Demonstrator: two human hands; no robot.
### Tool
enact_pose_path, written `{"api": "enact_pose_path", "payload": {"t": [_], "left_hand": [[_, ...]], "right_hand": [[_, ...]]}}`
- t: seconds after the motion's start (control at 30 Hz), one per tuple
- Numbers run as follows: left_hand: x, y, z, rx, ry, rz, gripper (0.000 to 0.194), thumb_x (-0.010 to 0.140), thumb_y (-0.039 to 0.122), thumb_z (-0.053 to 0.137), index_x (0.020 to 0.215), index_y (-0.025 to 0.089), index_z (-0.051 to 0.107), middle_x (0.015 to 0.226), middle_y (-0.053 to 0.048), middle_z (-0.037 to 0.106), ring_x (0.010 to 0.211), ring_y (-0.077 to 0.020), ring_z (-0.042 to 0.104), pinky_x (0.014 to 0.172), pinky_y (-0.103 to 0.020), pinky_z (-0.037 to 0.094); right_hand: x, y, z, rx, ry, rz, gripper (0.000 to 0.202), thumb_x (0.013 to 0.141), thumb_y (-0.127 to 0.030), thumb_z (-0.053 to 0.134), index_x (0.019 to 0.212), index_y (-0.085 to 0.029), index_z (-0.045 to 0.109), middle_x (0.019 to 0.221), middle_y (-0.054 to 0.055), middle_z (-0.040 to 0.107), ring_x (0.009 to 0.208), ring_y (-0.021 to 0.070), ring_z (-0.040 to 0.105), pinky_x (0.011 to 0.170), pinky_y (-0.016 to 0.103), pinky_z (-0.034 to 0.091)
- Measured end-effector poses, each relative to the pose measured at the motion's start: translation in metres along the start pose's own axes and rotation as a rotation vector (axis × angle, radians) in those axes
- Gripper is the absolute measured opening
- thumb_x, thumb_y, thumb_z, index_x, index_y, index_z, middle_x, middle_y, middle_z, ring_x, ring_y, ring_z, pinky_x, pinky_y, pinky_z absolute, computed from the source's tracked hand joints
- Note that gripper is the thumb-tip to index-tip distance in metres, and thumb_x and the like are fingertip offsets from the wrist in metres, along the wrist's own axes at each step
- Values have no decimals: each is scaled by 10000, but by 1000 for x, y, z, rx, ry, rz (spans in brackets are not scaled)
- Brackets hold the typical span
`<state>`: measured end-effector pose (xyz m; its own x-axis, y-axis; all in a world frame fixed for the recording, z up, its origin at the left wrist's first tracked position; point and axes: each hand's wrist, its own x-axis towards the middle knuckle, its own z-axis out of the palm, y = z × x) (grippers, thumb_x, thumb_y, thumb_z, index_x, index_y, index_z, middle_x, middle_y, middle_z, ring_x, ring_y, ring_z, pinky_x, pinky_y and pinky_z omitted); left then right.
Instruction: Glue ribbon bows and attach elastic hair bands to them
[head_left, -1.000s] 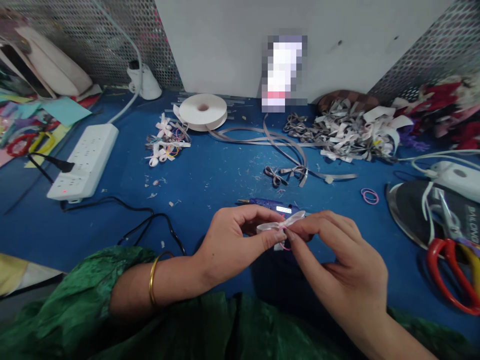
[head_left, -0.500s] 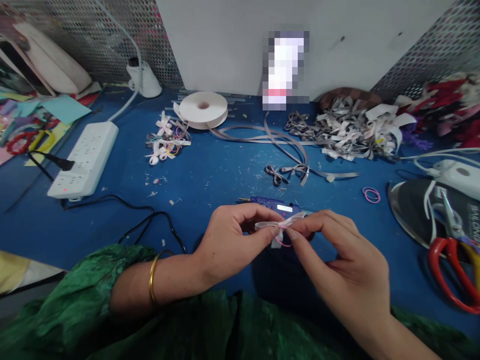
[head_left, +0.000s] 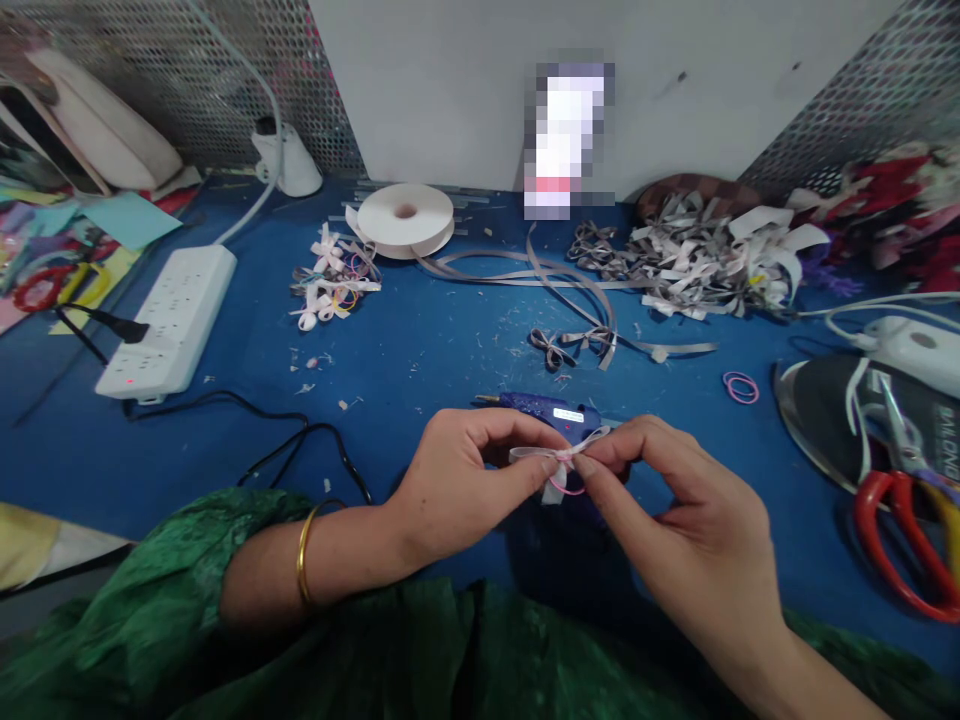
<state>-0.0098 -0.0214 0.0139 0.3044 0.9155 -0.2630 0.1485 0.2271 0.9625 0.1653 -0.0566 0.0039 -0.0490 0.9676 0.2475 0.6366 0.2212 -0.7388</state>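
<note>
A small white ribbon bow (head_left: 553, 490) with a thin pink elastic loop is held between both hands. My left hand (head_left: 469, 485) pinches its left side between thumb and forefinger. From the right, my right hand (head_left: 679, 525) pinches it near the centre, the fingertips almost touching those of the left. Just behind the hands lies a dark blue glue gun (head_left: 536, 404) with its metal tip pointing left, its lower part partly hidden. Two small grey bows (head_left: 553, 349) rest farther back, beside long grey ribbon (head_left: 592, 290).
A white ribbon spool (head_left: 405, 218), a pile of finished-looking bows (head_left: 330, 280) and a heap of grey and white bows (head_left: 712, 255) sit at the back. A power strip (head_left: 169, 320) is left; an iron (head_left: 817, 410), red-handled scissors (head_left: 892, 520) and pink elastics (head_left: 741, 387) are right.
The right hand has shifted very slightly, and the bow has turned a little between the fingertips. Both hands keep their pinch.
</note>
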Motion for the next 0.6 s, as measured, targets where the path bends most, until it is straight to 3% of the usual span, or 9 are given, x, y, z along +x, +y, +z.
{"api": "enact_pose_path", "payload": {"t": [0.27,0.33,0.4,0.5,0.6], "left_hand": [[1,-3,-1,-67,-28,-40,115,770,197,738,853,131,782,789,-61,777,700,-161,688,649,-236,523],[1,-3,0,-99,-32,-58,118,774,201,741,859,127,776,780,-57,774,683,-146,682,648,-227,523],[2,-3,0,-115,-41,-70,127,778,202,742,876,127,772,789,-55,774,685,-138,679,651,-221,523],[3,-4,0,-111,-54,-81,141,775,206,743,890,125,762,808,-56,770,703,-139,675,660,-225,517],[3,-3,-1,-119,-67,-92,161,772,214,741,904,121,740,850,-65,769,746,-155,682,689,-242,521]], "right_hand": [[1,2,0,18,6,55,92,861,-228,647,775,-241,617,733,-24,621,701,151,583,676,309,440],[1,3,2,38,85,116,92,830,-268,693,876,-239,619,828,-4,635,767,164,606,688,305,471],[1,4,3,105,134,172,292,804,-301,730,1060,-240,604,973,22,660,886,181,638,749,306,508],[1,6,2,227,31,227,349,837,-325,707,1160,-250,600,1002,20,702,905,168,671,773,281,534],[1,5,-1,258,-43,269,191,854,-333,684,1020,-242,659,870,-1,716,762,137,667,683,239,532]]}}
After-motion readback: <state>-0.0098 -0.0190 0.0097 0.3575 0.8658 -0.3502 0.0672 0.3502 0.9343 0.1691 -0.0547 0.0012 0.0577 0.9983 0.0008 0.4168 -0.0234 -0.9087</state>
